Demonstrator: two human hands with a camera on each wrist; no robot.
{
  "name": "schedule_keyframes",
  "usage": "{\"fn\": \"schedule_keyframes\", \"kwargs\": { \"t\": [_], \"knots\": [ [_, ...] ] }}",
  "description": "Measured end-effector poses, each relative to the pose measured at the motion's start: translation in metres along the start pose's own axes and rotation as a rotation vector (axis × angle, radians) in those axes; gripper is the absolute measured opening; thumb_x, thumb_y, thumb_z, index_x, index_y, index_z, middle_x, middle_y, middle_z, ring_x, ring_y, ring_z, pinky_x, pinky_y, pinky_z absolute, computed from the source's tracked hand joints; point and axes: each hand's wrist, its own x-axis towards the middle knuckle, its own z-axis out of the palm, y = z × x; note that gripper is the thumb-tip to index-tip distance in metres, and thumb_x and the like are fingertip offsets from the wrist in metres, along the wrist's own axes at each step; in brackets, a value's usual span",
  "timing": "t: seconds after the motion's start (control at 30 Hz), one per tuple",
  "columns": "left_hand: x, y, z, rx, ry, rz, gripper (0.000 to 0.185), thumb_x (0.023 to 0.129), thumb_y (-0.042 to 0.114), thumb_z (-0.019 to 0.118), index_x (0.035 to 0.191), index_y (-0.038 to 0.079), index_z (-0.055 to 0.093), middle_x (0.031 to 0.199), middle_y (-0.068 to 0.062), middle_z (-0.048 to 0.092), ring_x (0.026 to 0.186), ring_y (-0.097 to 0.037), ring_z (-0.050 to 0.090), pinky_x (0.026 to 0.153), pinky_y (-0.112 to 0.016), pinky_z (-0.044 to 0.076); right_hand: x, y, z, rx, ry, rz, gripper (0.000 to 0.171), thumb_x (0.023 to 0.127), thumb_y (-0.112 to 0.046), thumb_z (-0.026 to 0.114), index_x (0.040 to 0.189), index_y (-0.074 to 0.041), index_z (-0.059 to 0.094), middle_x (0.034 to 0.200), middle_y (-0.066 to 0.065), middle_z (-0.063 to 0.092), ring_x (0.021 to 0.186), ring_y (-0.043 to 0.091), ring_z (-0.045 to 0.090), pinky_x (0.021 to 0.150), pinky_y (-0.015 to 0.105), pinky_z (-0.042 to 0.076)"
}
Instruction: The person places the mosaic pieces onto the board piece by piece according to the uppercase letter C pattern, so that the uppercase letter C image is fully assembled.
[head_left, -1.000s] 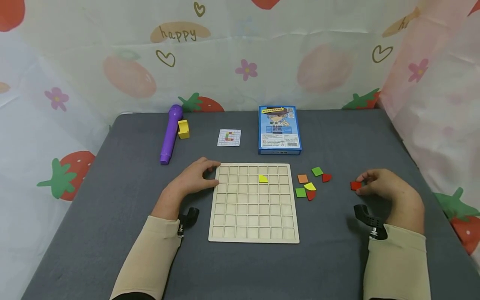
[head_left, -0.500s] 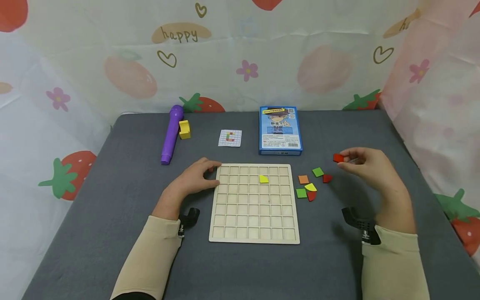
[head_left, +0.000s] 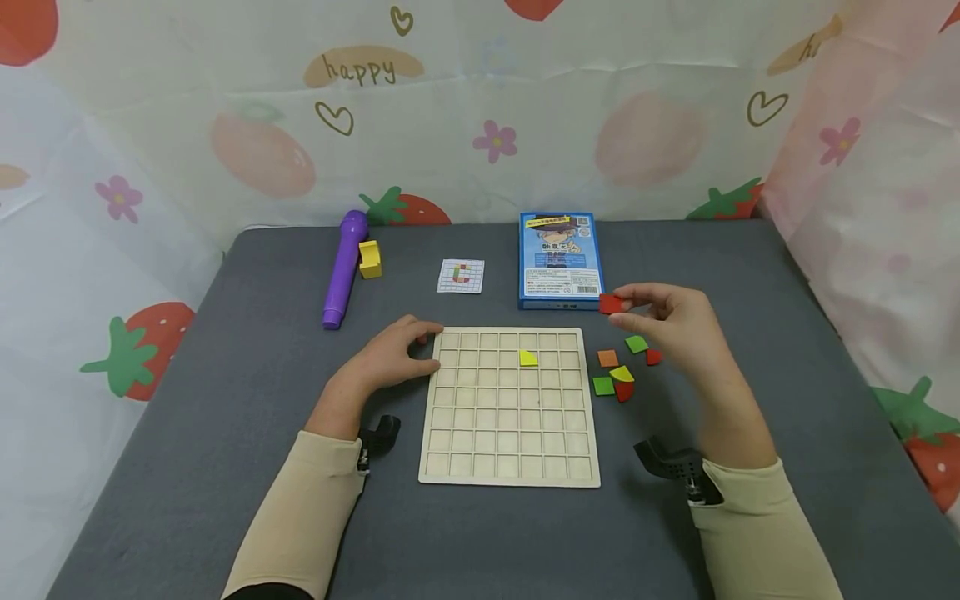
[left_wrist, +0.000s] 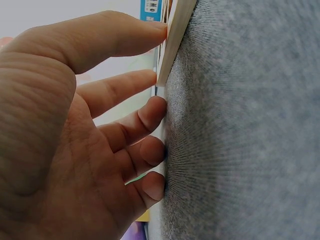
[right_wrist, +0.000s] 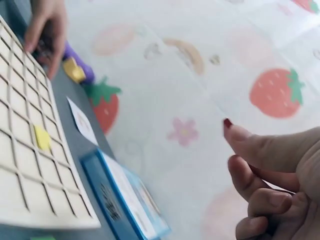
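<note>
Wooden grid board holds one yellow piece; right hand pinches red tile.

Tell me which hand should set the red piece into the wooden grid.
Right. The right hand already pinches the red piece just above the grid's far right corner, while the left hand rests against its left edge, steadying it.
</note>
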Motion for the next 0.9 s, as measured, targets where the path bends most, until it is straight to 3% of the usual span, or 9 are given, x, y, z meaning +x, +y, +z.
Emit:
{"fn": "schedule_keyframes", "kwargs": {
  "t": [0.27,0.6,0.77,0.9],
  "knots": [
    [0.001,0.001,0.0,-0.007,-0.002,0.006,0.058,0.092,0.024,0.075,0.144,0.006,0.058,0.114,-0.013,0.054,0.102,-0.029,0.051,0.09,-0.047,0.042,0.002,-0.013,0.035,0.068,-0.046,0.033,0.034,0.095,-0.02,0.076,0.126,-0.005,0.071,0.108,0.009,0.067,0.066,0.022,0.049,0.052,0.027,0.038],
    [-0.001,0.002,-0.001,-0.006,0.003,0.0,0.058,0.092,0.024,0.075,0.145,0.007,0.058,0.113,-0.013,0.054,0.101,-0.029,0.051,0.088,-0.046,0.042,0.008,-0.009,0.083,0.026,-0.178,-0.042,0.028,0.093,-0.013,0.076,0.12,-0.007,0.074,0.104,0.006,0.07,0.069,0.022,0.054,0.057,0.033,0.043],
    [-0.002,0.003,-0.001,0.0,0.0,-0.003,0.058,0.093,0.024,0.075,0.145,0.006,0.057,0.113,-0.013,0.054,0.101,-0.029,0.051,0.088,-0.046,0.042,0.012,-0.002,0.109,-0.061,-0.237,-0.056,0.027,0.091,-0.016,0.075,0.118,-0.008,0.074,0.101,0.004,0.069,0.063,0.02,0.052,0.058,0.033,0.042],
    [-0.002,0.005,-0.002,-0.005,-0.008,-0.016,0.059,0.093,0.024,0.074,0.146,0.007,0.057,0.114,-0.013,0.053,0.102,-0.029,0.051,0.089,-0.046,0.042,0.016,0.004,0.126,-0.205,-0.267,-0.095,0.027,0.089,-0.018,0.076,0.114,-0.008,0.077,0.096,0.004,0.065,0.074,0.02,0.053,0.065,0.033,0.043]
  ]
}}
